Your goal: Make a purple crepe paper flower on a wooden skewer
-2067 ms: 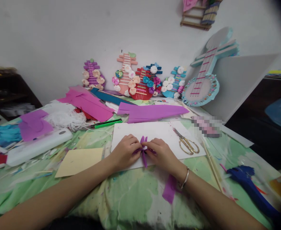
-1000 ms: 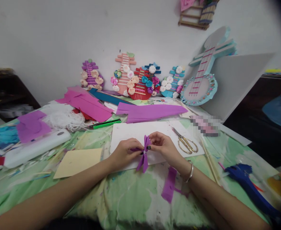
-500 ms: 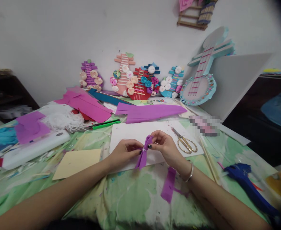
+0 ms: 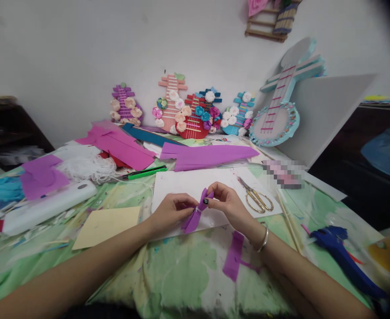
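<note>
A folded strip of purple crepe paper (image 4: 191, 223), tied round its middle with thin white string (image 4: 198, 209), is held over a white board (image 4: 175, 184). Its two ends fan out like a bow. My left hand (image 4: 171, 212) pinches it near the tied middle from the left. On the upper right fan, my right hand (image 4: 226, 201) grips the paper between thumb and fingers. Gold-handled scissors (image 4: 256, 197) lie on the board just right of my right hand. Below that wrist, a purple paper scrap (image 4: 234, 257) rests on the green patterned cloth (image 4: 178, 270).
A blue glue gun (image 4: 344, 257) lies at right beside a thin wooden stick (image 4: 290, 219). Left are a yellow card (image 4: 107, 226), a long white case (image 4: 52, 206), white string (image 4: 88, 168) and a green cutter (image 4: 146, 173). Purple paper (image 4: 211, 155) and flower-decorated paper instruments (image 4: 193, 117) stand behind.
The purple paper bow has tilted, its lower end swinging left and its folds spreading a little. My right fingers have shifted slightly on the upper end.
</note>
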A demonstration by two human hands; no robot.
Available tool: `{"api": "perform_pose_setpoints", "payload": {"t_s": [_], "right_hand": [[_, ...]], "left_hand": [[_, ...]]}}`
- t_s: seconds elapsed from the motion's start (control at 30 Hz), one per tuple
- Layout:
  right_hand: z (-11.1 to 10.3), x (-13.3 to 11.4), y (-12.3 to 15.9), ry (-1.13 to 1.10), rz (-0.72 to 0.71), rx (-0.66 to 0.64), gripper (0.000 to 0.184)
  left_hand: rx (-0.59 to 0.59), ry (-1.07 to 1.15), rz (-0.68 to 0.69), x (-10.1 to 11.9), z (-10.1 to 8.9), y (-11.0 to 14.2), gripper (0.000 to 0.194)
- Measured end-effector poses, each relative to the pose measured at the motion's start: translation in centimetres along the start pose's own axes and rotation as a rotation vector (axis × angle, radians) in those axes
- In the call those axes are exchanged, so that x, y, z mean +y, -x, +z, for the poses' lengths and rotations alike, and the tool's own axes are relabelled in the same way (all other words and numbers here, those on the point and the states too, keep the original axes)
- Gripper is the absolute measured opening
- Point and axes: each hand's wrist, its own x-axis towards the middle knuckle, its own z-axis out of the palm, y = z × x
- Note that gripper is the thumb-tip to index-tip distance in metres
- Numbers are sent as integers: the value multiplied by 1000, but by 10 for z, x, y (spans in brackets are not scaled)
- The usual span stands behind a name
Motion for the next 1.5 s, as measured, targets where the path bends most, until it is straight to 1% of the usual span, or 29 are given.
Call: {"api": "perform_pose_setpoints", "payload": {"t_s": [0.1, 0.2, 0.3, 0.37, 0.43, 0.53, 0.63, 0.73, 0.87, 0.97, 1.07, 1.13, 1.23, 1.3, 1.4, 1.5], "right_hand": [[0, 2, -1, 116, 14, 12, 22], [-1, 6, -2, 273, -2, 52, 20], [-1, 8, -1, 355, 22, 21, 28], [-1, 7, -1, 334, 73, -29, 30], [0, 7, 0, 301, 87, -40, 27], [0, 8, -1, 253, 42, -29, 15], [-1, 9, 0, 242, -9, -13, 10], [0, 8, 1, 245, -50, -17, 8], [2, 5, 2, 198, -82, -61, 8], [2, 4, 1, 228, -110, -56, 7], [0, 4, 1, 280, -127, -32, 8], [-1, 4, 1, 328, -134, -33, 8], [0, 3, 3, 404, -145, -83, 11], [3, 1, 4, 417, -129, -112, 10], [7, 0, 6, 456, -105, -97, 15], [10, 1, 7, 542, -150, -84, 11]], "left_hand": [[17, -62, 16, 0, 0, -1, 13], [39, -79, 37, 0, -1, -1, 12], [58, -57, 16, 1, -1, -1, 12], [48, -22, -12, 1, -1, -1, 12], [21, 22, -31, 0, -1, -1, 14], [-16, 88, -52, -1, -2, -2, 15], [-40, 137, -70, -1, -4, -3, 17], [-54, 154, -79, -1, -5, -3, 19], [-69, 138, -81, -3, -8, -4, 22], [-56, 124, -76, -4, -9, -4, 22], [-18, 47, -26, -3, -10, -4, 18], [27, -82, 30, -1, -10, -3, 14], [92, -321, 126, 2, -9, -1, 10], [111, -425, 169, 4, -8, 0, 9], [115, -491, 201, 3, -6, 0, 9], [103, -534, 256, 1, -5, 1, 9]]}}
